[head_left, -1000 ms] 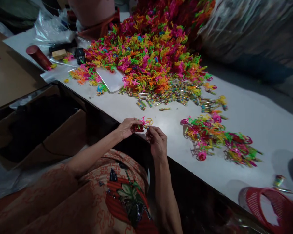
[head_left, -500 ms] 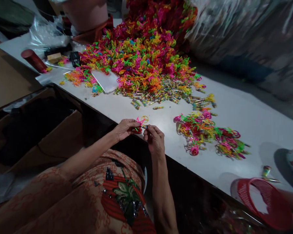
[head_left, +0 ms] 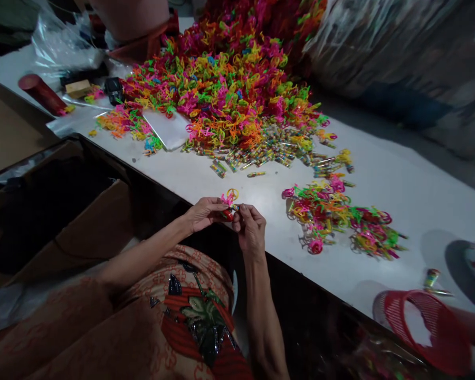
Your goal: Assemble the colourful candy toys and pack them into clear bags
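My left hand [head_left: 206, 213] is closed on a small plastic toy [head_left: 227, 198] with pink, yellow and red parts, including a yellow ring standing up. My right hand [head_left: 250, 224] pinches a small printed tube [head_left: 235, 208], its end against the toy between my fingertips. Whether the tube sits inside the toy I cannot tell. Both hands meet just above the table's front edge. Beyond them, several loose printed tubes [head_left: 256, 174] lie on the white table [head_left: 174, 177]. A group of toys with tubes [head_left: 320, 208] lies to the right of my right hand.
A big heap of bright plastic toys [head_left: 221, 89] covers the table's back. A clear plastic bag [head_left: 168, 129] lies at its left edge, near a red cylinder [head_left: 43, 94] and a black device [head_left: 114, 91]. A red mesh basket [head_left: 427, 327] stands at right; an open carton [head_left: 103, 227] is at left.
The toy and the tube have turned slightly between my fingers, and the yellow ring has shifted a little left. Both hands stay in nearly the same place. The view has tilted slightly.
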`<move>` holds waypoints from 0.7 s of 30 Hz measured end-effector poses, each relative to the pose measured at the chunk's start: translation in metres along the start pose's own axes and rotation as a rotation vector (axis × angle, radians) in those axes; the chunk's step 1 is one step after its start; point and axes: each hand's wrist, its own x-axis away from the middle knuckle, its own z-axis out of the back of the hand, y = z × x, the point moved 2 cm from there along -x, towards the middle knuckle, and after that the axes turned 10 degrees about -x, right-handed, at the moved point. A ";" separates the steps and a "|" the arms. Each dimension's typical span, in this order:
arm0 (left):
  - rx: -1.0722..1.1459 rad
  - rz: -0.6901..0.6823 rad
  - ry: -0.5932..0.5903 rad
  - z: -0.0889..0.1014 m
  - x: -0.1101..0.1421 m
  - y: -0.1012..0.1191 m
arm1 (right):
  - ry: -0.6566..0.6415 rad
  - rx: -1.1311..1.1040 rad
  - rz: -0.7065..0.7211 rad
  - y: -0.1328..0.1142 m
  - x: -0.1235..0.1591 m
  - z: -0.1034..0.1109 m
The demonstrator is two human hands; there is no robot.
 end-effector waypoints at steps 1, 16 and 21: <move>-0.010 -0.007 0.017 0.002 -0.001 0.001 | 0.000 0.054 0.032 -0.001 -0.001 -0.001; -0.023 0.025 0.003 0.002 -0.016 0.011 | 0.102 0.104 -0.025 -0.011 -0.012 0.003; -0.020 -0.040 -0.028 0.007 -0.013 0.011 | 0.082 0.082 -0.078 -0.010 -0.013 -0.009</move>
